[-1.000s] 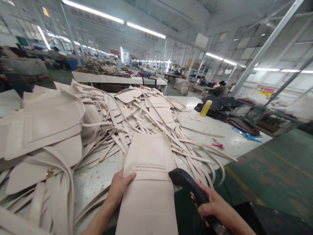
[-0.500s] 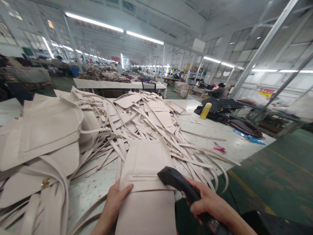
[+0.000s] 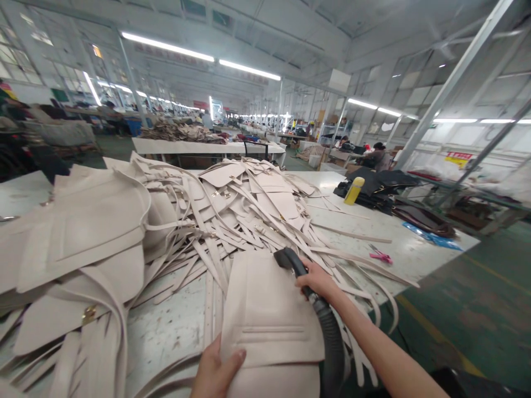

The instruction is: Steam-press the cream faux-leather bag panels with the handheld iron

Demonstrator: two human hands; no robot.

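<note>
A beige leather bag piece with a flap and raised seams lies in front of me at the table's near edge. My left hand grips its left edge, thumb on top and fingers underneath. My right hand is wrapped around a black nozzle on a ribbed hose. The nozzle's mouth is at the piece's upper right, over or on its surface; I cannot tell if they touch. The hose runs down along the right side of the piece.
Beige bag parts and straps are heaped behind and left. Pink-handled scissors, a yellow bottle and dark bags lie on the table at right. People sit farther back.
My right hand has moved the nozzle forward from the seamed lower part of the bag piece to its far right corner. The view has shifted slightly; my left hand still grips the left edge.
</note>
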